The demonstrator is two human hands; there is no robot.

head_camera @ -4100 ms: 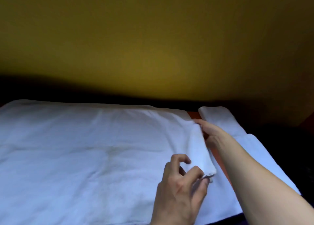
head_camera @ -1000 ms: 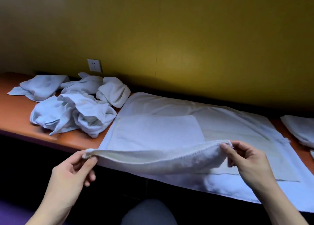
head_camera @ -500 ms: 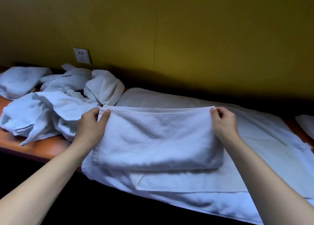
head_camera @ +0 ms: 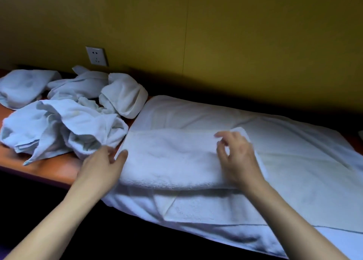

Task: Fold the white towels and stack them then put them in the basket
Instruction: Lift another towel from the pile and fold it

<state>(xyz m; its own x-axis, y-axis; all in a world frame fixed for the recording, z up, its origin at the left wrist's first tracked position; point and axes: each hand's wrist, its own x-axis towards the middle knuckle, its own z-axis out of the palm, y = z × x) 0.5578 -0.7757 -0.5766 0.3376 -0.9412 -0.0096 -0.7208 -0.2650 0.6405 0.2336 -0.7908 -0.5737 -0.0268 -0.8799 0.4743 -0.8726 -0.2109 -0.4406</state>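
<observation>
Nearest, the left hand (head_camera: 102, 165) lies loose-fingered at the left end of the half-folded towel (head_camera: 170, 157) and the right hand (head_camera: 237, 157), fingers loosely curled, hovers over its right end, neither with any grip on it. The towel rests on a spread white sheet (head_camera: 294, 161) overhanging the counter (head_camera: 51, 167) edge. Beyond, a crumpled towel pile (head_camera: 64, 120) awaits folding; no basket shows, so most work seems left, with open room rightward.

This looked like a back room for linen work, perhaps in a hotel or a laundry, though nothing settled which. A long orange counter (head_camera: 49, 167) ran along a mustard-yellow panelled wall (head_camera: 235, 34), with a white wall socket (head_camera: 96, 56) low at the far left. Crumpled white towels (head_camera: 64, 120) were heaped at the left, and a big towel (head_camera: 284, 151) was spread flat across the counter like a working surface.
</observation>
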